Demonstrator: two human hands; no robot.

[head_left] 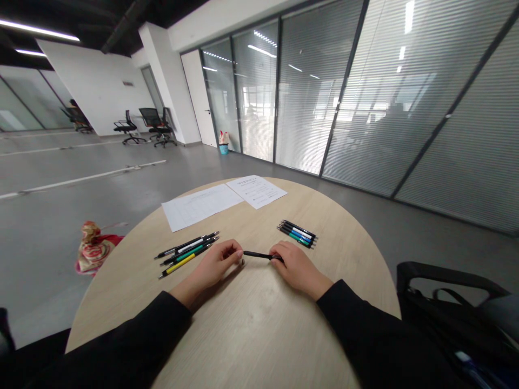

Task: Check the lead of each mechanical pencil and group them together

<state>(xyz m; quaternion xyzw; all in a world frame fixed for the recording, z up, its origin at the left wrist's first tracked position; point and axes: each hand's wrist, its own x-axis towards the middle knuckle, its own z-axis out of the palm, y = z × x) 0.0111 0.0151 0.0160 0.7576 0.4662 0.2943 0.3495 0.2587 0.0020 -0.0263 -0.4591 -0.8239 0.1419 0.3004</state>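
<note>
Between my two hands, at the round surface [259, 324], is the black pen [257, 254]. My right hand [295, 266] pinches its right end. My left hand [221, 262] is curled near the opposite end; whether it grips the small dark piece [243, 262] by its thumb, I cannot tell. One row of pens [194, 252] lies beside my left hand, another pen row [298, 234] beyond my right. Paper sheets [203, 205] lie farther back. Glass partitions [304, 92] border the grey floor [194, 167].
</note>
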